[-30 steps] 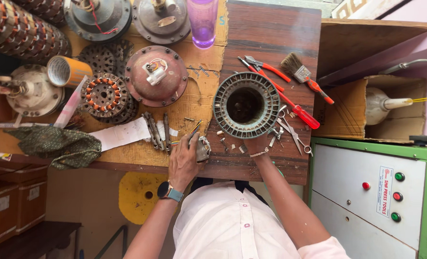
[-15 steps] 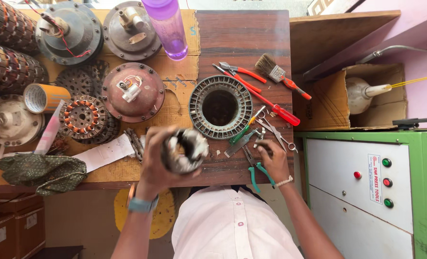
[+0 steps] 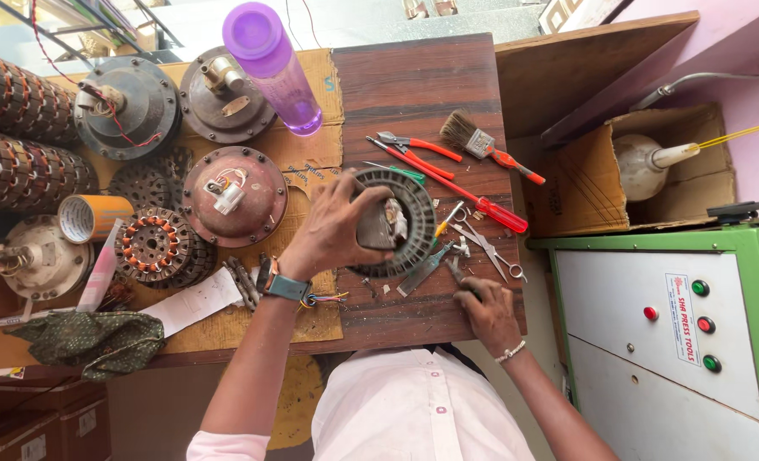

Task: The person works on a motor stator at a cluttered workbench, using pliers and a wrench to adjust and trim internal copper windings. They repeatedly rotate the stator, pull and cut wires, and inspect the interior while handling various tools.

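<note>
Wooden workbench (image 3: 422, 77), dark plank top, left part covered with cardboard sheet (image 3: 311, 154). On it: purple bottle (image 3: 273, 64), three round motor covers (image 3: 234, 195), wound stators (image 3: 153, 248), tape roll (image 3: 89, 218), green cloth (image 3: 89, 340), ring-shaped stator (image 3: 413, 213), red pliers (image 3: 418, 147), paintbrush (image 3: 482, 143), red screwdriver (image 3: 473, 198), scissors (image 3: 486, 248).

Small grey metal motor part (image 3: 381, 224) sitting tilted over the ribbed round stator ring (image 3: 409, 224), which is lying flat on the bench.
</note>
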